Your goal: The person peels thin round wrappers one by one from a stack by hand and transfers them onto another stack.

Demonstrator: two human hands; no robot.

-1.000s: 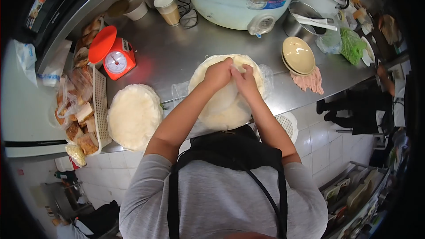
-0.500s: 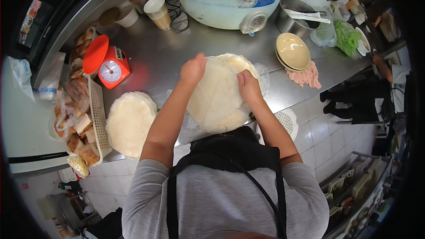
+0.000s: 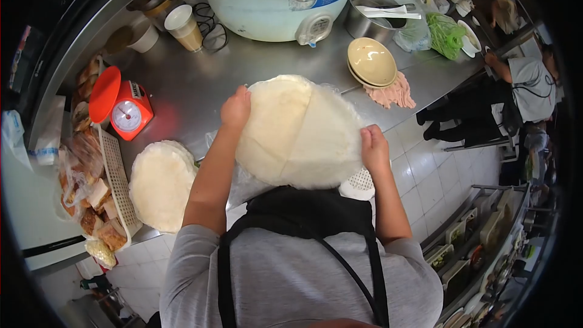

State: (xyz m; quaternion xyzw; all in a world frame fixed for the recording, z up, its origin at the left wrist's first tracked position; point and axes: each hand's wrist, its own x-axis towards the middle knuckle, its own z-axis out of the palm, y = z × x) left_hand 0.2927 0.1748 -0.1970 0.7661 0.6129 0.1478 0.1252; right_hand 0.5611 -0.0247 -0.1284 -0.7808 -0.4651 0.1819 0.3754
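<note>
A stack of thin, pale round pastry sheets [image 3: 273,109] lies at the front edge of the steel counter, on clear plastic. One translucent pastry sheet [image 3: 328,146] covers its right part, with a slanting edge across the middle. My left hand [image 3: 235,108] is closed on the upper left rim; how many layers it grips is hidden. At the right edge, my right hand [image 3: 375,146] pinches the translucent sheet. Left of my left forearm sits a second stack of round pastry sheets [image 3: 163,185].
A red kitchen scale [image 3: 130,109] and a white basket [image 3: 115,176] beside bagged brown chunks stand left. Behind are a paper cup [image 3: 184,29] and a large rice cooker [image 3: 273,9]. Beige bowls [image 3: 371,61] rest on a pink cloth [image 3: 395,91]. Another person [image 3: 528,88] stands far right.
My right hand has moved from over the stack out to its right edge, drawing the translucent sheet rightward. My left hand stays at the left rim. The camera view has shifted.
</note>
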